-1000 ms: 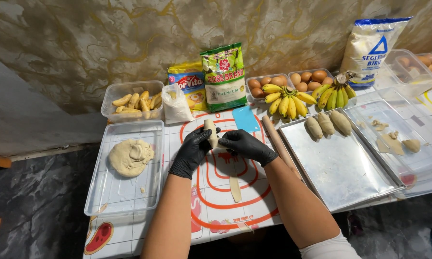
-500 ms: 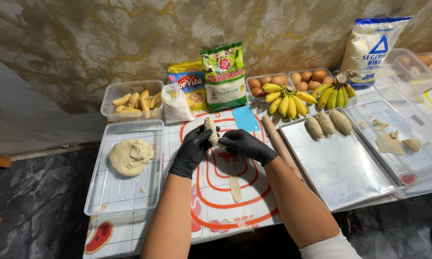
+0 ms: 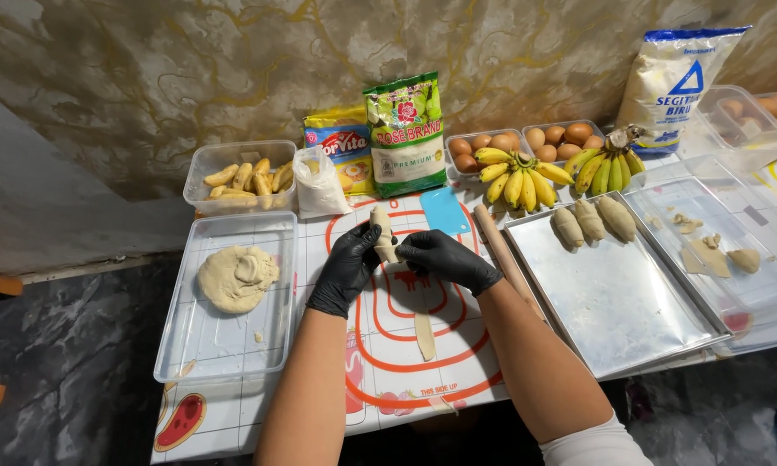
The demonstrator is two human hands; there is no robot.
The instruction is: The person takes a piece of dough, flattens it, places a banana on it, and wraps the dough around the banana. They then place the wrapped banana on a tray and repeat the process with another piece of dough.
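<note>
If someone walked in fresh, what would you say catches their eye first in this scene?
Two black-gloved hands meet at the centre: the left hand and right hand hold a dough-wrapped piece above the red-lined mat. Behind them, two bunches of yellow bananas lie by the egg trays. At the right, three wrapped pieces sit on a metal tray.

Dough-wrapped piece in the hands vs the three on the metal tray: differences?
The held piece stands upright between the left hand and right hand; the tray pieces lie flat, untouched on the metal tray. Held one looks paler, slimmer. Both are elongated and dough-coloured.
</note>
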